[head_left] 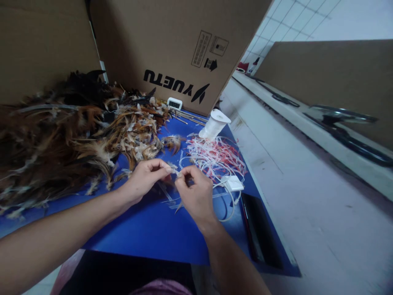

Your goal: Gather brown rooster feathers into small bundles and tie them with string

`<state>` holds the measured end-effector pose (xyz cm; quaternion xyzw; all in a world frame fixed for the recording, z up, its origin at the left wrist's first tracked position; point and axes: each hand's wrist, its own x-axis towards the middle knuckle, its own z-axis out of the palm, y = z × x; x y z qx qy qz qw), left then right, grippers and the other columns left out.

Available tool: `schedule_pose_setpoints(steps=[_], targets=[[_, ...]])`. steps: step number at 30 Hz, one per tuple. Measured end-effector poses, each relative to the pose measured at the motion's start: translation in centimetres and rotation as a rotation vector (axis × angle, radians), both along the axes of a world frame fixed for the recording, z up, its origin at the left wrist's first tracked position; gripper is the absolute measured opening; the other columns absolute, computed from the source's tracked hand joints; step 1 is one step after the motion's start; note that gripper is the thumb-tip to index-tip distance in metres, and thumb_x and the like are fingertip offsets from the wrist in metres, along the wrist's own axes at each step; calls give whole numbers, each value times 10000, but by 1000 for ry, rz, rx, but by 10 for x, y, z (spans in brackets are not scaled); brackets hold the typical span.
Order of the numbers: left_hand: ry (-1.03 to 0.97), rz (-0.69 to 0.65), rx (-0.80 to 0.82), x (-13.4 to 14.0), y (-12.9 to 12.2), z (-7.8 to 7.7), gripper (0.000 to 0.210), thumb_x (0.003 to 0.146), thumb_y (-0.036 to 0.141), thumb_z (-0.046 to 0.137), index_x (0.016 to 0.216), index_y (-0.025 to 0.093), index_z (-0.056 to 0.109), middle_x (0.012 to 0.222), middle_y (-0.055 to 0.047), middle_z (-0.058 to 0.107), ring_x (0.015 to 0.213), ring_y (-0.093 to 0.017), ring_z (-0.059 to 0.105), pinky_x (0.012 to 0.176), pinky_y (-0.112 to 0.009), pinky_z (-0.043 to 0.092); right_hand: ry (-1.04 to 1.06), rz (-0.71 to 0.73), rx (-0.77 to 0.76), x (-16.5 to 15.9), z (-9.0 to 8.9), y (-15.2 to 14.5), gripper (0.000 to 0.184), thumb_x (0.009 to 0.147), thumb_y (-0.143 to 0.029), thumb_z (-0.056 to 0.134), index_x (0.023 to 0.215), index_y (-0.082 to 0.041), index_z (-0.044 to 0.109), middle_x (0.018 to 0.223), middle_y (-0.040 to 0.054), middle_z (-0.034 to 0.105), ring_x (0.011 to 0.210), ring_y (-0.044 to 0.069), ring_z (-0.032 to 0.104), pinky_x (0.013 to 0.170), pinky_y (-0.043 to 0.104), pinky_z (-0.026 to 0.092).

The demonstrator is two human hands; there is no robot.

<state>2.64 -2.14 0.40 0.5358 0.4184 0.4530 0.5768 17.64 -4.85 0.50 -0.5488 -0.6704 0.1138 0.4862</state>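
My left hand (147,178) and my right hand (196,192) meet over the blue table (144,237), both closed in a pinch. Between their fingertips is a small pale feather (173,169); its lower part is hidden by the fingers. To the left spreads a large heap of brown, black and cream feathers (129,127). One loose feather (173,143) lies just beyond my hands. On the right, close to my right hand, is a tangled pile of white and red strips (215,155).
A white spool (215,124) stands behind the strips. A white charger (232,183) with its cable and a dark phone-like slab (260,229) lie along the right edge. Thin sticks (193,117) and a small digital clock (174,103) sit before a large cardboard box (172,49).
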Motion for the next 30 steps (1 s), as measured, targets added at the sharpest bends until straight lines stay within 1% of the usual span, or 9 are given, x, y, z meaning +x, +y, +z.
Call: schedule_pose_setpoints(steps=[3,5,7,10,13,18,26,30], targets=[[-46,-44,-35,0,1,1,161,785,278,662,701,148,619,657,10,620,643,-106,556,662,-231,442,13,26,-10,1,0,1,118,733,-97,514,705,-197,570,626,-34,563,597,126,548,614,246,447],[-106,-92,-71,0,1,0,126,770,265,680,788,155,621,716,15,623,671,-105,566,669,-233,454,34,41,-6,2,1,1,103,752,-114,520,724,-196,576,649,-29,583,609,126,556,629,247,453],[-139,-132,-93,1,1,-1,184,731,239,718,863,167,611,776,22,616,689,-102,569,674,-235,463,59,55,-13,2,2,2,98,779,-132,518,732,-197,574,672,-24,592,625,128,560,645,252,458],[-101,-170,-76,2,-1,-1,242,682,218,759,866,161,613,778,28,594,690,-96,553,679,-231,451,91,91,-16,2,6,2,108,801,-142,521,721,-202,563,717,-14,579,681,134,558,675,262,463],[-51,-158,-41,2,-2,-1,201,690,255,753,813,148,635,744,24,578,685,-99,534,675,-231,431,115,126,-3,2,8,1,110,790,-126,544,709,-202,552,759,-9,560,734,138,551,704,270,461],[-6,-119,19,1,-1,-1,160,741,304,703,729,151,658,724,10,586,674,-112,521,663,-241,410,132,153,-6,1,9,1,114,810,-144,546,716,-208,546,755,-11,555,744,143,551,718,280,462],[-3,-123,34,-1,1,-1,153,776,307,676,751,156,672,796,-18,625,760,-140,549,732,-268,413,139,97,23,6,14,1,94,809,-129,530,781,-208,572,788,-3,582,778,150,576,758,301,474],[-13,-117,41,-2,2,-1,138,776,295,674,751,160,666,817,-20,619,789,-147,548,750,-275,407,193,86,-23,8,11,3,106,798,-129,525,826,-203,596,818,5,616,795,153,601,765,304,491]])
